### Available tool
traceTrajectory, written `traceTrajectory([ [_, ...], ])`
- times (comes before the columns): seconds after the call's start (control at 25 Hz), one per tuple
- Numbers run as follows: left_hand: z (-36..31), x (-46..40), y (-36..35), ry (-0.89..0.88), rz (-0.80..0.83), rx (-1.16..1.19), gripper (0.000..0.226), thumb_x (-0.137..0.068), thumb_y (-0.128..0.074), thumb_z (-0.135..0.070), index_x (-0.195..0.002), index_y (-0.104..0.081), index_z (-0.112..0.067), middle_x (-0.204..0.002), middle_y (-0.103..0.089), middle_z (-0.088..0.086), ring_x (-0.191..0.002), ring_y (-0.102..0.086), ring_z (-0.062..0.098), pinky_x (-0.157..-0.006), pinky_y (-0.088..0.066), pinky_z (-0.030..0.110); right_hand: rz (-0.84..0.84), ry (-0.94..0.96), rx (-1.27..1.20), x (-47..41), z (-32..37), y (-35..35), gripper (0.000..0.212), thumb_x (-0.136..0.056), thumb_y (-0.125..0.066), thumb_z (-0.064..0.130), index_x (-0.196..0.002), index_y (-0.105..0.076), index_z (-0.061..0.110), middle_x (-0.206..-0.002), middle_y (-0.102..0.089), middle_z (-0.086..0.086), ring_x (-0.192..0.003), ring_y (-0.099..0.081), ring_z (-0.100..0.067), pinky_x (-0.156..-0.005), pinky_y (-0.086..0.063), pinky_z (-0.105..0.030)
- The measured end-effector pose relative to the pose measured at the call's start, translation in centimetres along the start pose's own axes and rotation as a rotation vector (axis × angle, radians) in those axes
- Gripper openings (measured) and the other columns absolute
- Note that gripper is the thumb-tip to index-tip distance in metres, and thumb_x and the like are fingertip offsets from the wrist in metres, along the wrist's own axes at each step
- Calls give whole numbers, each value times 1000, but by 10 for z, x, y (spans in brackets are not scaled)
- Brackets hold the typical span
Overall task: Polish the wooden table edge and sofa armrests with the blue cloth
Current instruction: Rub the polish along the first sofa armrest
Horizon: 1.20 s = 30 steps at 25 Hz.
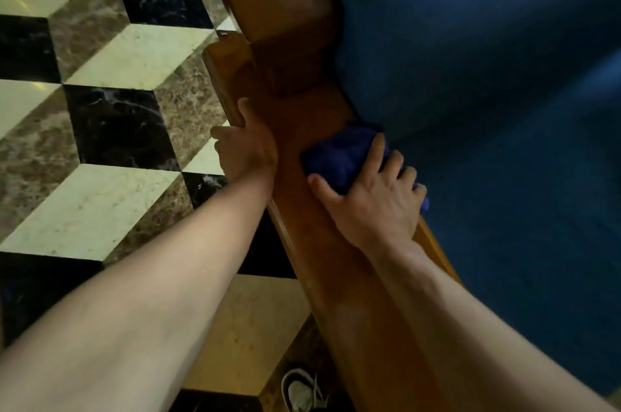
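Observation:
The brown wooden sofa armrest (302,243) runs from the bottom centre up to the frame's top. My right hand (373,203) presses the bunched blue cloth (339,156) flat onto the armrest's top, close to the blue cushion. The fingers are spread over the cloth and part of it is hidden under the palm. My left hand (245,146) grips the armrest's outer left edge, thumb on top and fingers wrapped over the side. The two hands are about a hand's width apart.
Blue sofa cushions (487,109) fill the right side, touching the armrest. A marble floor (100,109) in a black, cream and brown cube pattern lies to the left. A white and dark shoe (302,391) shows at the bottom beside the armrest.

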<state>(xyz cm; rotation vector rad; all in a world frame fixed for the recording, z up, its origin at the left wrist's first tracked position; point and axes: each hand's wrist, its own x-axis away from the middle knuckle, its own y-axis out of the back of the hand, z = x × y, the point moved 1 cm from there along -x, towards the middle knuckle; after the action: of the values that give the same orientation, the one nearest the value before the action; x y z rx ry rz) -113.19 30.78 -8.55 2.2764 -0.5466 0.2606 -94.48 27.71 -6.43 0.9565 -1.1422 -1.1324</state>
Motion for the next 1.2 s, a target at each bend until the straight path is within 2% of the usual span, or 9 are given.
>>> traceTrajectory([
  [0.2, -5, -8, 0, -108, -16, -55, 71, -97, -32, -66, -131, -44, -5, -134, -59, 23, -118, -59, 45, -93, -45, 51, 62, -175, -351, -48, -9, 6, 78, -91, -29, 82, -131, -46, 17, -132, -61, -11, -112, -60, -39, -82, -44, -45],
  [0.28, -6, 0, 3, -110, -4, -66, 71, -98, -31, -65, -132, -43, -4, -136, -56, 23, -119, -58, 47, -93, -44, 51, 15, -146, -205, -32, -5, 3, 78, -97, -24, 74, -143, -43, 14, -148, -53, -14, -132, -50, -38, -101, -43, -48],
  [0.36, -7, 5, 4, -115, 18, -50, 70, -98, -31, -65, -131, -42, -4, -136, -54, 23, -119, -57, 47, -90, -44, 51, -73, -26, -9, 2, 10, -5, 83, -101, -20, 68, -161, -21, 11, -169, -23, -14, -156, -17, -35, -126, -17, -49],
  [0.44, -8, 3, 6, -88, 50, -45, 68, -99, -32, -65, -129, -42, -4, -136, -53, 22, -117, -57, 47, -86, -44, 50, -56, 141, 32, 20, 27, -11, 85, -100, -18, 67, -163, -9, 10, -172, -4, -11, -159, 4, -32, -129, -4, -50],
  [0.6, -2, 5, 6, 10, 190, 42, 58, -100, -31, -63, -119, -39, -10, -133, -54, 22, -114, -58, 44, -81, -39, 44, 104, 537, 107, -9, 43, -11, 93, -94, -3, 75, -163, 0, 12, -173, 6, -7, -159, 13, -25, -128, -11, -53],
  [0.84, -31, -69, 20, 260, 475, 375, 69, -87, -38, -72, -117, -69, -19, -114, -74, 8, -106, -68, 31, -99, -53, 49, -117, -124, -20, -39, 118, -21, 92, -96, -32, 67, -163, -12, 8, -171, -15, -13, -158, -12, -33, -127, -12, -53],
  [0.96, -80, -111, 18, 66, 375, 97, 48, -93, -40, -59, -97, -69, -21, -103, -72, 2, -104, -66, 28, -92, -52, 39, -165, -202, -78, -40, 138, -29, 91, -98, -35, 64, -161, -16, 1, -170, -17, -19, -157, -11, -39, -126, -11, -56],
  [1.12, -105, -135, 1, -260, 464, -237, 50, -86, -38, -27, -121, -59, 2, -126, -67, 23, -118, -63, 40, -100, -53, 52, -157, 31, -112, -8, 117, -29, 86, -98, -44, 65, -160, -27, 8, -170, -23, -12, -158, -14, -35, -125, -16, -56],
  [1.2, -99, -129, 4, -382, 506, -308, 57, -77, -42, -31, -117, -57, 5, -124, -66, 26, -117, -62, 45, -99, -51, 60, -146, -143, -88, 26, 92, -29, 92, -94, -46, 71, -162, -23, 14, -171, -19, -7, -159, -10, -32, -127, -14, -55],
])
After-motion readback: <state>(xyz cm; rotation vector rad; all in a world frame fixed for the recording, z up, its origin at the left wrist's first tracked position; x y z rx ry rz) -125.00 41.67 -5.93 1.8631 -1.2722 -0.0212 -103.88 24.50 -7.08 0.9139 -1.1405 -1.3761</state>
